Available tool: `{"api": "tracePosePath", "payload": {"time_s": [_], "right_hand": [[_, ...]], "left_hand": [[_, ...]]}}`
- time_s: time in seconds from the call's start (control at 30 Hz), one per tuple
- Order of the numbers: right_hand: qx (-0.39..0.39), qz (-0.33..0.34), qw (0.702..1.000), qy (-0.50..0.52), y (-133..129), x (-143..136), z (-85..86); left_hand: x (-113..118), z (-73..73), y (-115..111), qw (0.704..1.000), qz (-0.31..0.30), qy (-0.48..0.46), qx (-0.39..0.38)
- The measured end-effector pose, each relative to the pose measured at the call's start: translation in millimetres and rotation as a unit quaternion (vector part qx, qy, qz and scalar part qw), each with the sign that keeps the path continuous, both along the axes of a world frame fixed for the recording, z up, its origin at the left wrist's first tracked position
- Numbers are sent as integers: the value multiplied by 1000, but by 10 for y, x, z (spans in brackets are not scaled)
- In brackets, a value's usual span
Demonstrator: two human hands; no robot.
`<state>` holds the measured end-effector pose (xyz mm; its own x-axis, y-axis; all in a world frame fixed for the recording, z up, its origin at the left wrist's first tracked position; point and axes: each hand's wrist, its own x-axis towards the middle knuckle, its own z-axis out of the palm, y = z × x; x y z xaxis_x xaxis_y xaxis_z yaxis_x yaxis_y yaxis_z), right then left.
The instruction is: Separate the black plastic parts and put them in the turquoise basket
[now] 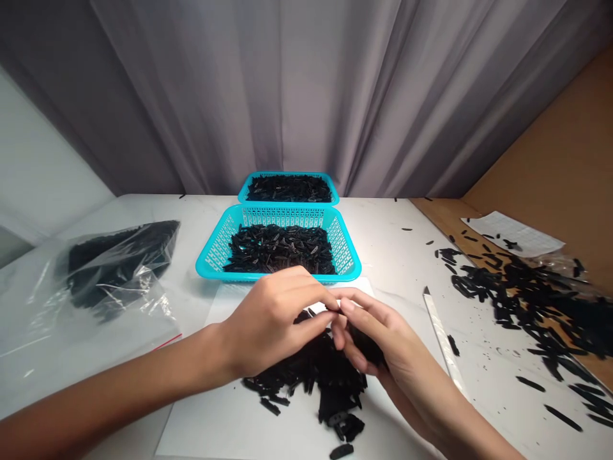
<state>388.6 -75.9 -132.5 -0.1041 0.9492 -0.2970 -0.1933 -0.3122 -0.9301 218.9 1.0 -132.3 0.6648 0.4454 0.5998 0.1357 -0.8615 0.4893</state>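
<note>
Cannot identify tiny dark piece (339, 310) between left grip (272, 319) and right grip (393, 332); too small. Cannot count flat black flakes (366, 345) screened by its fingers. Cannot trace lower end of slender white-handled knife (439, 335) behind right forearm (454, 415). Cannot follow scattered black slivers (502, 313) past right edge.

Left forearm (124, 390): bare, slanting inward
Left hand (271, 313): back upward, thumb and index pinched
Right forearm (467, 412): bare, slanting inward
Right hand (395, 342): fingers curled, thumb beside left fingertips
</note>
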Motion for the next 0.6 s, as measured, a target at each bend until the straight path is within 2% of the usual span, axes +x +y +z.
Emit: {"api": "tracePosePath", "payload": {"time_s": [0.13, 0.37, 0.47, 0.6], "right_hand": [[8, -47, 998, -40, 22, 75, -27], [14, -69, 997, -34, 28, 77, -48], [19, -56, 998, -38, 36, 82, -33], [39, -28, 997, -58, 24, 94, -34]], "left_hand": [[-3, 19, 16, 998, 40, -44, 27], [-5, 47, 0, 996, 68, -54, -7], [-6, 45, 10, 995, 68, -60, -36], [2, 53, 8, 989, 82, -49, -115]]}}
